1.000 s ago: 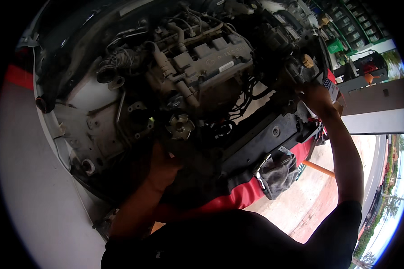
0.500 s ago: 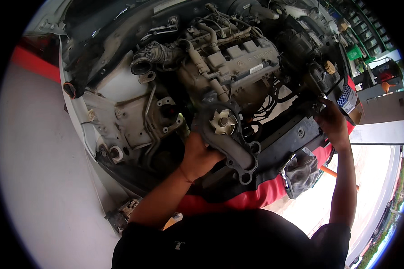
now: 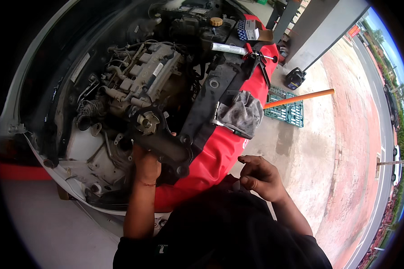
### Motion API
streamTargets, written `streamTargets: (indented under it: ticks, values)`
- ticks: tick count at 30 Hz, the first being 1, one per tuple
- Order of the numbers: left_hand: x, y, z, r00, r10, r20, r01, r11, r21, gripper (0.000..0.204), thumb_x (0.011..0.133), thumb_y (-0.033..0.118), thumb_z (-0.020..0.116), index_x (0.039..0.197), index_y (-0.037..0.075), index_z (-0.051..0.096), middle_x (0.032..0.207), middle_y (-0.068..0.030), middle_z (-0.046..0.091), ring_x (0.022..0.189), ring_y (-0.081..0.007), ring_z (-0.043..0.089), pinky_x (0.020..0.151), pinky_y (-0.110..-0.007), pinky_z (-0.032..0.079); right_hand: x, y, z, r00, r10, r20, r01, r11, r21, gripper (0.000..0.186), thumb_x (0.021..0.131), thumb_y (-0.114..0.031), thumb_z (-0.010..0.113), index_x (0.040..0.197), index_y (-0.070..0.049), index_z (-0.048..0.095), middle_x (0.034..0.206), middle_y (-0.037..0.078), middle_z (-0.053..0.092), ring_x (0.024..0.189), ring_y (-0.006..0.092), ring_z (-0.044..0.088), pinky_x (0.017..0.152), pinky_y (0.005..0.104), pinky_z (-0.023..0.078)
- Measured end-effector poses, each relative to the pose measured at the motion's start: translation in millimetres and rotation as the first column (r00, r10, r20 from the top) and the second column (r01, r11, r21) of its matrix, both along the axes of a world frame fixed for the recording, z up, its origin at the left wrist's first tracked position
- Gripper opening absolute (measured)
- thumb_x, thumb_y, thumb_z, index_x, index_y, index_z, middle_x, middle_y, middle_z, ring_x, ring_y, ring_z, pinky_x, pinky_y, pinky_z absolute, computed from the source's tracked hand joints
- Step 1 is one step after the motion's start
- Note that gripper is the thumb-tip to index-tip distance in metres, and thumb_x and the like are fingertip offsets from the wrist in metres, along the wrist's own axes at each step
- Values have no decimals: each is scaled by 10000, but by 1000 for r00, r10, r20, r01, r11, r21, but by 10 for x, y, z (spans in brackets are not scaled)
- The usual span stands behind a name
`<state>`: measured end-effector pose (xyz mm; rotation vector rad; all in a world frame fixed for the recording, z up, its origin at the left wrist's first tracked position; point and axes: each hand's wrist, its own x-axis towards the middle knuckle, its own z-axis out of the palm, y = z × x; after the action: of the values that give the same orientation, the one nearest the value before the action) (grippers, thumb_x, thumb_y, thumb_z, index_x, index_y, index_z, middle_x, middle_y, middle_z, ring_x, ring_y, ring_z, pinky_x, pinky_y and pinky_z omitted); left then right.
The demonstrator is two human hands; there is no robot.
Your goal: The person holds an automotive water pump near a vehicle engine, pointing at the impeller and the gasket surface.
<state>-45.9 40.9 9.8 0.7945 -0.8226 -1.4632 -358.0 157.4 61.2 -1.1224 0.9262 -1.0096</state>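
In my left hand (image 3: pixel 146 163) is a dark water pump (image 3: pixel 166 142) with a pale metal impeller, held above the near side of the engine bay. My fingers close round its underside and are partly hidden by it. The impeller side faces up. My right hand (image 3: pixel 262 177) is near my body, beyond the red fender cover (image 3: pixel 211 166). Its index finger points left, its thumb is apart and the other fingers are bent. I see nothing in it; the fingertips look dark with dirt.
The engine (image 3: pixel 146 74) fills the bay at left. Along the front lie a grey rag (image 3: pixel 244 112), a ratchet (image 3: pixel 217 117), a caulking gun with a white tube (image 3: pixel 229 48) and an opened box (image 3: pixel 253 32). A green tool case (image 3: pixel 294 112) and an orange bar (image 3: pixel 300 97) show beyond.
My view has swung to the right. My right hand has drawn back from the front panel toward my body. My left hand still holds the water pump above the bay.
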Motion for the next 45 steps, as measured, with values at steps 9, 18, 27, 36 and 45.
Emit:
streamTargets:
  ticks: [9, 18, 27, 36, 45]
  values:
    - [-484, 536, 766, 921, -184, 345, 244, 960, -140, 477, 757, -72, 690, 1227, -2, 642, 1126, -19, 690, 1010, -107, 643, 888, -281, 520, 129, 424, 81, 990, 75, 119, -33, 947, -320, 655, 925, 7, 678, 1538, 6, 447, 793, 52, 625, 716, 129, 603, 697, 280, 485]
    - [-660, 864, 1039, 853, -130, 505, 264, 943, -204, 504, 756, -133, 672, 1240, -10, 613, 1140, -39, 690, 1029, -114, 650, 893, -283, 529, 140, 566, 215, 986, -3, -168, -109, 745, -658, 750, 795, 64, 669, 1521, -13, 499, 738, 51, 619, 609, 188, 613, 622, 329, 520]
    - [-720, 1046, 930, 802, -70, 593, 211, 962, -172, 680, 722, -172, 475, 1389, -42, 515, 1289, -126, 631, 1138, -207, 661, 1000, -319, 525, 99, 921, 87, 852, -201, -482, -165, 772, -614, 862, 811, -144, 741, 1604, -209, 408, 853, 63, 628, 723, 273, 682, 596, 424, 553]
    - [-880, 1116, 668, 696, -136, 705, 283, 955, -94, 547, 813, -68, 540, 1360, -59, 542, 1297, -138, 615, 1162, -228, 629, 1017, -364, 504, 222, 1518, -421, 791, -497, -358, 159, 731, -663, 628, 856, -176, 703, 1467, -150, 564, 816, 67, 576, 720, 259, 654, 597, 402, 531]
    - [-967, 1220, 421, 615, -267, 741, 479, 874, -83, 551, 866, -12, 533, 1415, -46, 498, 1340, -150, 597, 1170, -250, 625, 1008, -389, 522, 484, 2008, -641, 593, -762, -258, 367, 542, -756, 480, 871, -139, 658, 1350, -136, 635, 790, 31, 490, 675, 210, 597, 560, 354, 494]
